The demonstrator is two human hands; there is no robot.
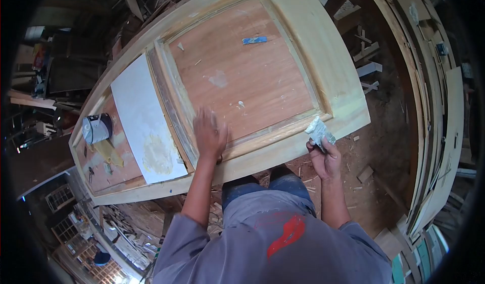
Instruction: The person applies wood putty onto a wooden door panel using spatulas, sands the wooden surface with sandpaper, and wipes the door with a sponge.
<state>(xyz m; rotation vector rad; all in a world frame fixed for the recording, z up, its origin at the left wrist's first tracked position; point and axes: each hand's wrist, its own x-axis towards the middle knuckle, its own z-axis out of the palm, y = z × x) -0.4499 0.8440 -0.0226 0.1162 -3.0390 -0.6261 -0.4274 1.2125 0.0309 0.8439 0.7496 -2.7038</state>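
A large wooden door (pixel 348 82) with a raised frame and recessed panels lies flat in front of me. My left hand (pixel 211 138) rests at the lower left corner of its big reddish panel (pixel 242 77), fingers stretched out and a little blurred. Just off the near right edge, my right hand (pixel 325 160) grips a small flat scraper (pixel 320 131) coated with pale putty. To the left, a white sheet (pixel 144 112) lies across the door, with a yellowish smear of putty (pixel 159 155) near its close end.
A paint-stained can (pixel 97 128) stands on the door's left panel, beside a yellowish scrap (pixel 109 152). A blue strip (pixel 254 40) lies on the big panel. Long boards (pixel 422 97) stand at the right, and wood offcuts (pixel 370 69) litter the floor.
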